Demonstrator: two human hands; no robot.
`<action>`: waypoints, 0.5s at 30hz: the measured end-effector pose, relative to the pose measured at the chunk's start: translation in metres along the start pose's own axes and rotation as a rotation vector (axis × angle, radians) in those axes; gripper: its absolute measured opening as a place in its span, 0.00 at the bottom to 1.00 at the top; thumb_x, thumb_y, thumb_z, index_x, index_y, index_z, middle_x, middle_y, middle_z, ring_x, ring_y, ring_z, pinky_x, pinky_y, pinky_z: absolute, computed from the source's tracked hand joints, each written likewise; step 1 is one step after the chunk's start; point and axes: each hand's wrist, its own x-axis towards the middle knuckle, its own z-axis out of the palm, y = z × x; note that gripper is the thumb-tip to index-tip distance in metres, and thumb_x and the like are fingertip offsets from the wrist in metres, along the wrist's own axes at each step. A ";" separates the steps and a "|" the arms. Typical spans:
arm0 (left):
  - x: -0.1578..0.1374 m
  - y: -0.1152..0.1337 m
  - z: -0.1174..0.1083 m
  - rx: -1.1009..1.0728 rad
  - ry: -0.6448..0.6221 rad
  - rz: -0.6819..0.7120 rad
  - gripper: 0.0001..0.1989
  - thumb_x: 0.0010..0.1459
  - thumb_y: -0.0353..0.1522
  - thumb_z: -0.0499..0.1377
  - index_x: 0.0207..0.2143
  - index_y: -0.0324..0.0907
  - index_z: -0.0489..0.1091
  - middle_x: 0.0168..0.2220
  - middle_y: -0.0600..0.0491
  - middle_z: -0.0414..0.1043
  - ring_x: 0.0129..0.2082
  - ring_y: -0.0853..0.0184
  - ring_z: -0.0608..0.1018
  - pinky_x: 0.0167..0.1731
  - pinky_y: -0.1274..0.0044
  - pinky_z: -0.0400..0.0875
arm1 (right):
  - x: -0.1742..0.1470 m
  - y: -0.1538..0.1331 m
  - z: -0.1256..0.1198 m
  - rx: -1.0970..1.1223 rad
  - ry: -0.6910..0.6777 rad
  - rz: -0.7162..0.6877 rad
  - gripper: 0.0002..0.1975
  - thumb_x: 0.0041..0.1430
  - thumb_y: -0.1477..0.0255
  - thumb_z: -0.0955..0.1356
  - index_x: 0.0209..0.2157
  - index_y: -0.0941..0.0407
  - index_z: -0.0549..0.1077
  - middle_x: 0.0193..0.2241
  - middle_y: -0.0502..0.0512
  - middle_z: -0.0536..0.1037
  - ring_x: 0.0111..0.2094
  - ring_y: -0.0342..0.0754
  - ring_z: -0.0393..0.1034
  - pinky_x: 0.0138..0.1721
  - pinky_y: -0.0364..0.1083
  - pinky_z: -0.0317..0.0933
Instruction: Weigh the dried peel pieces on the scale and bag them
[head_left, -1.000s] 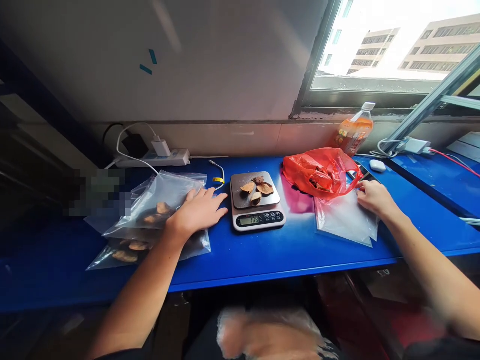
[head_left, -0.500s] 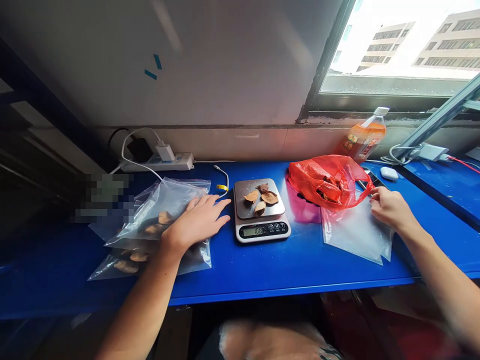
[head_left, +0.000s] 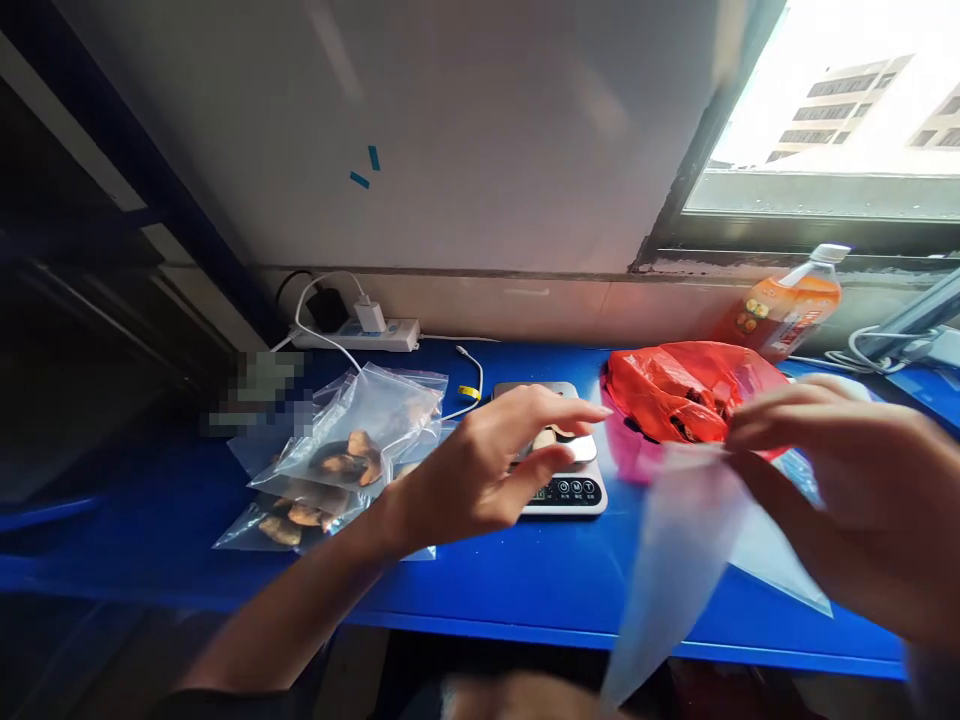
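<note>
A: Head view: hands?
B: Right hand pinches a clear bag by its upper end, right of the scale. Left hand holds nothing, fingers parted over the scale; contact, can't tell.
A: Why that grip?
B: Probably lets the bag hang free.
A: Axis?
B: Long axis steep, lower end pointing down, nearer the wearer than the scale, slightly leftward. Blurred.

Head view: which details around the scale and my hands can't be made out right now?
Head view, scale: the left of its display is hidden by the left hand.
Head view, dried pieces: partly behind that hand.
Head view, right hand: motion blur obscures its exact grip on the clear bag.
Head view, red bag: folds hide most contents.
</note>
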 end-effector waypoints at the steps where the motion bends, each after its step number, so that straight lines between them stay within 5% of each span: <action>1: 0.001 -0.001 0.006 0.003 -0.011 0.008 0.15 0.62 0.25 0.56 0.52 0.38 0.66 0.47 0.45 0.74 0.47 0.65 0.76 0.49 0.74 0.71 | 0.010 -0.010 0.022 0.075 -0.029 -0.046 0.09 0.56 0.78 0.68 0.37 0.52 0.69 0.33 0.54 0.73 0.36 0.47 0.69 0.36 0.48 0.64; 6: -0.016 -0.005 0.026 -0.074 0.066 -0.122 0.09 0.62 0.27 0.55 0.45 0.38 0.68 0.39 0.48 0.76 0.38 0.66 0.78 0.41 0.75 0.74 | 0.012 -0.038 0.082 0.276 -0.079 -0.050 0.09 0.59 0.82 0.64 0.36 0.54 0.63 0.30 0.51 0.68 0.32 0.43 0.64 0.30 0.43 0.62; 9: -0.027 -0.007 0.031 -0.165 0.099 -0.285 0.03 0.61 0.28 0.56 0.37 0.39 0.69 0.34 0.50 0.76 0.34 0.67 0.78 0.36 0.76 0.74 | -0.002 -0.042 0.088 0.378 -0.158 -0.031 0.11 0.59 0.84 0.62 0.38 0.54 0.62 0.32 0.52 0.68 0.34 0.43 0.63 0.34 0.43 0.63; 15: -0.038 -0.011 0.024 -0.237 0.080 -0.188 0.02 0.60 0.27 0.58 0.35 0.40 0.70 0.33 0.52 0.75 0.32 0.69 0.76 0.34 0.77 0.72 | -0.008 -0.054 0.088 0.518 -0.268 0.039 0.13 0.58 0.87 0.61 0.38 0.53 0.60 0.32 0.50 0.67 0.35 0.43 0.60 0.36 0.43 0.61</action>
